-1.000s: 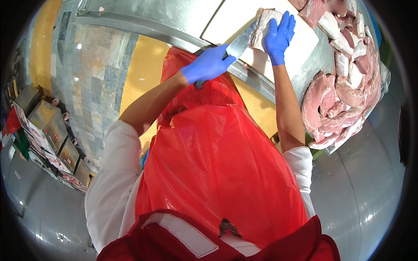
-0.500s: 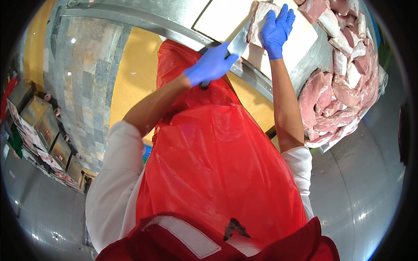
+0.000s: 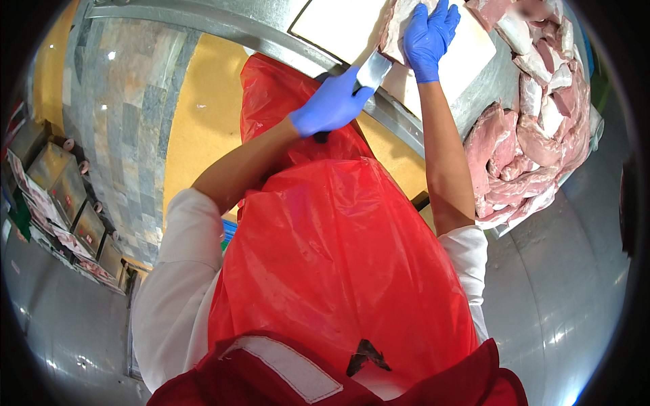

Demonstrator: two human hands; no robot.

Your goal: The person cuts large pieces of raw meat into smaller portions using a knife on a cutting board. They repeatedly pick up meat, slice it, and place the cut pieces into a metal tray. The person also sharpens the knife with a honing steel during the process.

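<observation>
My left hand (image 3: 330,103), in a blue glove, is closed around the handle of a knife (image 3: 373,71). Its shiny blade points away from me and meets the near left corner of a pale pink slab of meat (image 3: 395,34); whether more of the blade runs beneath the meat, I cannot tell. My right hand (image 3: 428,42), also gloved in blue, rests flat on top of the slab with its fingers stretched away from me. Under the meat is a white cutting board (image 3: 342,27). The slab's far end runs out of the picture.
A large heap of raw meat pieces (image 3: 535,149) lies to the right of the board. The metal table's edge (image 3: 230,39) runs along my front. Boxes (image 3: 74,196) with meat beside them stand at the far left. A red apron (image 3: 332,250) covers my body.
My left hand has drawn the knife slightly toward me, and less of the blade shows along the slab's left side. My right hand stays on the meat, shifted slightly.
</observation>
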